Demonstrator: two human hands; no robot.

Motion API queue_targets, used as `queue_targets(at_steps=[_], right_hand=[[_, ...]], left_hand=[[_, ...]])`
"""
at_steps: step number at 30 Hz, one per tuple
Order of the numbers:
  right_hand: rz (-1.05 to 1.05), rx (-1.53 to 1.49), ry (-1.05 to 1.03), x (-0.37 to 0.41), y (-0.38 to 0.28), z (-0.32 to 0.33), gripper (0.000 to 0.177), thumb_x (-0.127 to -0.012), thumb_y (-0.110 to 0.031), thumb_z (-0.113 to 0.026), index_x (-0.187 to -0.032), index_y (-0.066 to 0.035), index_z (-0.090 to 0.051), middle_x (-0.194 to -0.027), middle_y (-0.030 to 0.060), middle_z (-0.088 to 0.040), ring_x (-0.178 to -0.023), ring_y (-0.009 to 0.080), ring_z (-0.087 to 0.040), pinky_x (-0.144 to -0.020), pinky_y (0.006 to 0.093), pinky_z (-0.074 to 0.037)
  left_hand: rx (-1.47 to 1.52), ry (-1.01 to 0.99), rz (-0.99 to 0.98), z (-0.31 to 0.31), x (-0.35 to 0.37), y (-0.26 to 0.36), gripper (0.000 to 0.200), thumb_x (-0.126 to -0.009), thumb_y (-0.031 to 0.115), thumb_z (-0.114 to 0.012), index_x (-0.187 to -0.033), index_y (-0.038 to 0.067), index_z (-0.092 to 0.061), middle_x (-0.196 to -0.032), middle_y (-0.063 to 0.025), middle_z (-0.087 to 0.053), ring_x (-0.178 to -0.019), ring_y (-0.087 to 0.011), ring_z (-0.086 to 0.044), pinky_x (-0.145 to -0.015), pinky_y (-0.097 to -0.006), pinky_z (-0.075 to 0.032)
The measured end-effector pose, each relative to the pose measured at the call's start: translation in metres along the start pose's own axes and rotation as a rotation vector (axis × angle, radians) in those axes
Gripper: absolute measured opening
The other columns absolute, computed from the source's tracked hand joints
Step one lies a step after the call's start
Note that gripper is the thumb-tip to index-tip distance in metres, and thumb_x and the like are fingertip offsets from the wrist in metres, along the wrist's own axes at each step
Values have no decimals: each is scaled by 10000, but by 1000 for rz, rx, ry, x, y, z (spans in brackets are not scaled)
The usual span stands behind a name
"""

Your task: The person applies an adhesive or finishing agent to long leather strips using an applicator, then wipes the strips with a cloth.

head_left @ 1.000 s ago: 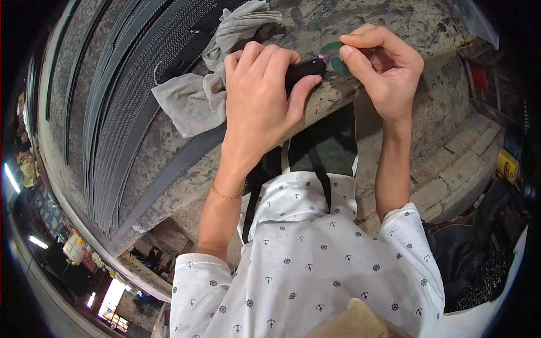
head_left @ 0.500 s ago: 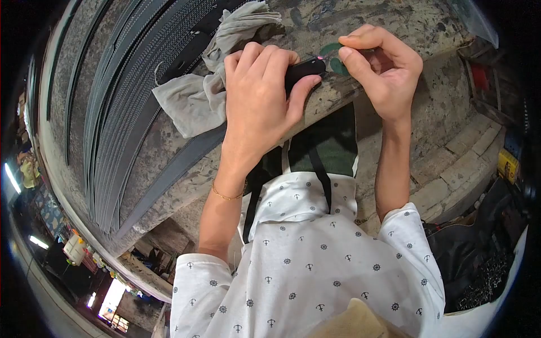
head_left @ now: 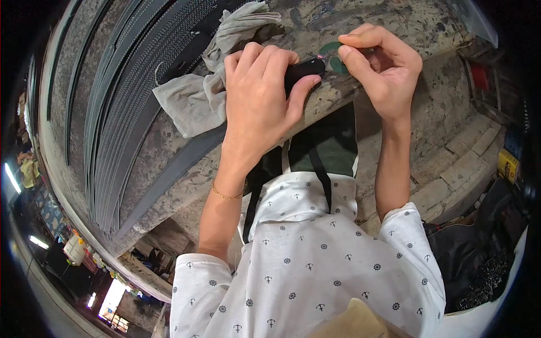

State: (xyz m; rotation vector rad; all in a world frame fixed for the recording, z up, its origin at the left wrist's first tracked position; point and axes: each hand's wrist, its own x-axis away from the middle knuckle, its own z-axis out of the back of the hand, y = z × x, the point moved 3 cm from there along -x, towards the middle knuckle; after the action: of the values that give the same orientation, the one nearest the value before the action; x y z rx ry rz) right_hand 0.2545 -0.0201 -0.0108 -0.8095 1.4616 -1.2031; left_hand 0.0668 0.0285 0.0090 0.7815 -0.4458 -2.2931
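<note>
My left hand [head_left: 262, 84] is closed around a black strap-like piece [head_left: 307, 70] whose rounded end sticks out past my thumb. Most of that piece is hidden under my palm. A small pink spot [head_left: 321, 56] shows at its tip. To the right, thumb and forefinger of my right hand [head_left: 383, 67] are pinched together close to the tip; whatever they hold is too small to make out. Behind those fingertips lies a round green thing [head_left: 337, 66] on the worktop, partly covered by my right hand.
A crumpled grey cloth [head_left: 194, 104] lies left of my left hand. Beyond it, many long dark stitched straps [head_left: 121, 112] spread over the stained worktop [head_left: 338, 19]. A yellow box [head_left: 508, 165] and dark material [head_left: 484, 248] are at the lower right.
Both hands keep almost the same position and grip. No other clear movement shows.
</note>
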Motion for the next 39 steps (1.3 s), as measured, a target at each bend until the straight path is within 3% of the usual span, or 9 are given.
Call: queue_targets(at_steps=[36, 39], right_hand=[[-3, -54, 7, -2, -7, -7, 119, -852, 118, -668, -959, 73, -695, -889, 71, -645, -745, 67, -549, -607, 195, -408], [15, -61, 4, -2, -6, -6, 107, -842, 67, -705, -945, 42, -718, -853, 4, -669, -723, 25, -599, -625, 159, -471]], left_hand=[[-8, -22, 11, 0, 1, 0, 317, -757, 244, -818, -891, 39, -618, -803, -72, -593, -807, -278, -537, -769, -383, -381], [-5, -39, 21, 1, 1, 1, 289, -774, 232, -793, -908, 41, -622, -827, -69, -604, -836, -275, -538, -784, -388, -373]])
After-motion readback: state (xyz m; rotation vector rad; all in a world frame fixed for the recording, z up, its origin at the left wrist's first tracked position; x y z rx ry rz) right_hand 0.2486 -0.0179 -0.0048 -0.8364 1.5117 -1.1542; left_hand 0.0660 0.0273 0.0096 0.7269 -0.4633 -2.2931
